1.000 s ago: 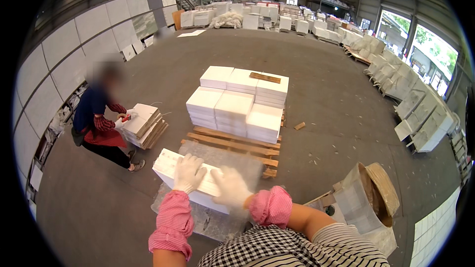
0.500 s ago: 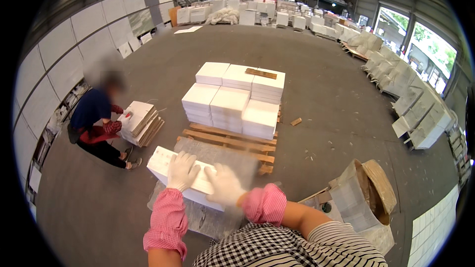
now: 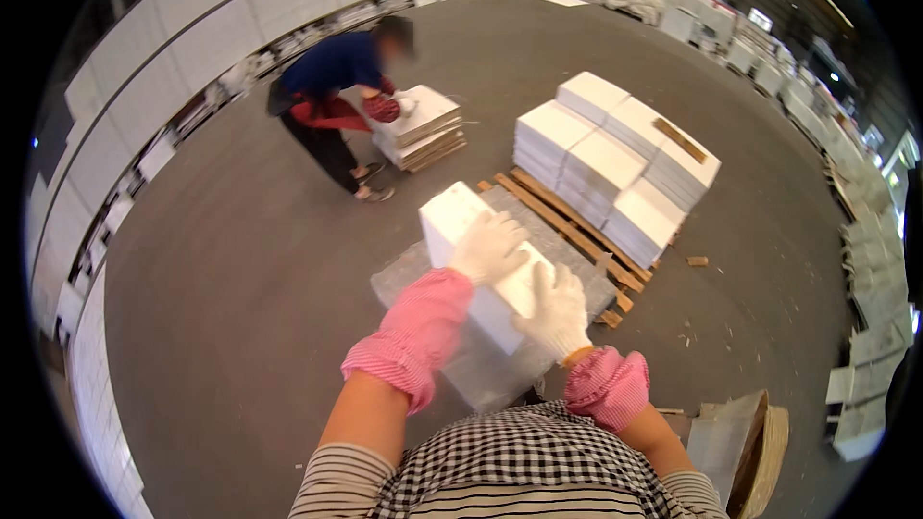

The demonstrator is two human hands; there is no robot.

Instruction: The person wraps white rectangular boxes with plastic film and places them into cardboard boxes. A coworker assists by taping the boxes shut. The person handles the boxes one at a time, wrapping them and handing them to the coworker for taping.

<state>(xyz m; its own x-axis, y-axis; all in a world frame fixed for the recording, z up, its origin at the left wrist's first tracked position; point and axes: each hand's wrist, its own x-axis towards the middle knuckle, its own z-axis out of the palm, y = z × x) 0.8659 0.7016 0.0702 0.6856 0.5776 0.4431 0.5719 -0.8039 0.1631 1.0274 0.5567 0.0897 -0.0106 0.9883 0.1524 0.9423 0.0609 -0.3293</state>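
Observation:
A long white block (image 3: 452, 213) stands on a flat grey sheet (image 3: 461, 365) right before me. My left hand (image 3: 488, 250), in a white glove and pink cuff, lies over the block's top with fingers stretched. Closer to the block's near right end is my right hand (image 3: 558, 312), gloved alike. Its fingers are spread, with the palm side against the block's edge. Neither hand is wrapped round anything. Small marks dot the block's far end; whether it is one piece or several standing together, I cannot tell.
Beyond the sheet, a wooden pallet (image 3: 567, 221) bears stacked white slabs (image 3: 601, 168), with a wood strip (image 3: 680, 139) on top. To the far left a co-worker (image 3: 332, 67) bends over another stack (image 3: 433, 115). Brown wrapping (image 3: 764, 461) stands at lower right.
My view has swung left, so the pallet and block appear farther right. My right hand has spread its fingers at the block's near end; my left hand stays on top.

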